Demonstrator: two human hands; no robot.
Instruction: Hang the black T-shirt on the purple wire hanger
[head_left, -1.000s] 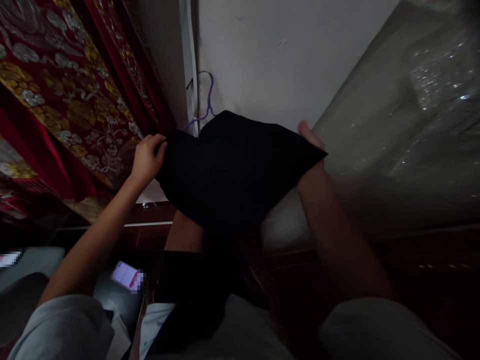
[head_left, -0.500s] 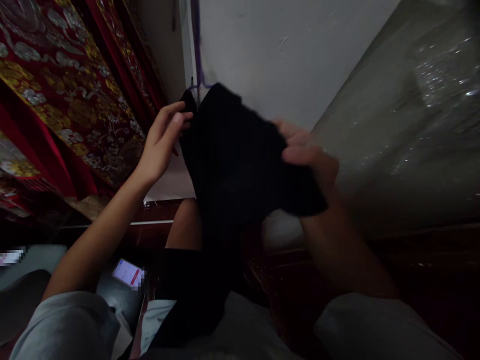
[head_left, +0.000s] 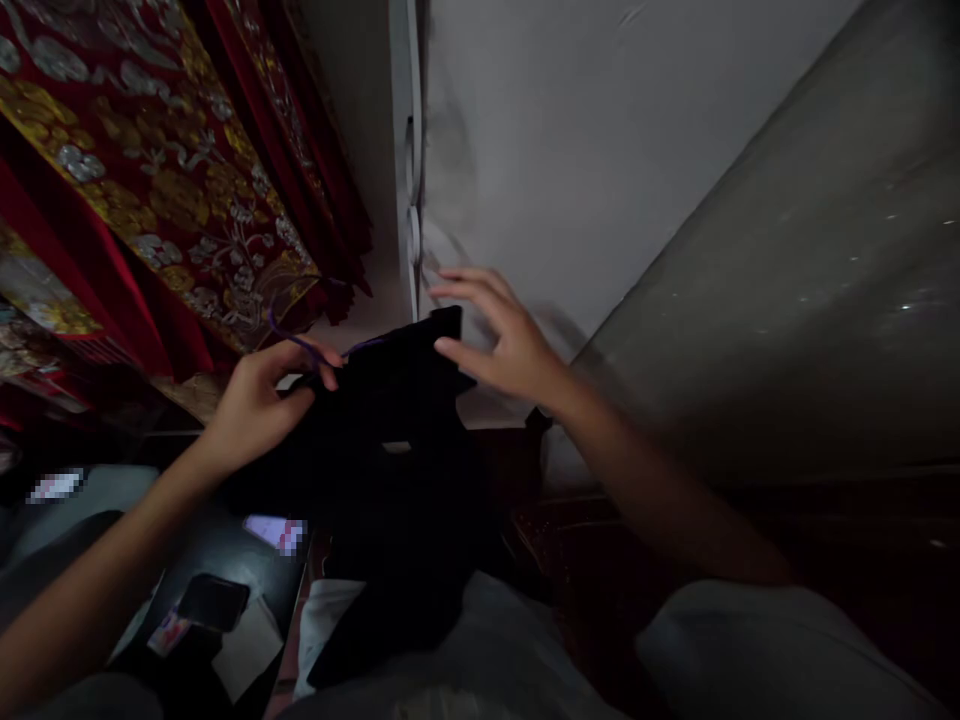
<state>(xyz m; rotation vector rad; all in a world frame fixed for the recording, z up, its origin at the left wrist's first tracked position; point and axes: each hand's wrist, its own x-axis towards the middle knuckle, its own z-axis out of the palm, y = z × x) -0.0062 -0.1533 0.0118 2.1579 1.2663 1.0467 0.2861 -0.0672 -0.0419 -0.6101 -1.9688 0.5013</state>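
Black garment (head_left: 405, 400) has sunk lower, drooping below purple hanger (head_left: 367, 345).

Single head-worn view, facing forward and down, grey sleeve (head_left: 742, 645) nearest at lower right, hands (head_left: 517, 350) close, around mid-frame, pale wall (head_left: 570, 150) beyond, upper centre.

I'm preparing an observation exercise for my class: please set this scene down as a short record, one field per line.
Left hand: fingers curled at the purple hanger and black cloth; exact grip unclear
Right hand: open, beside the cloth's upper edge; contact unclear
Hanger: partly visible along the cloth's top
Left background: red embroidered fabric
Behind: pale wall
Lower left: lit phone
Lighting: dim
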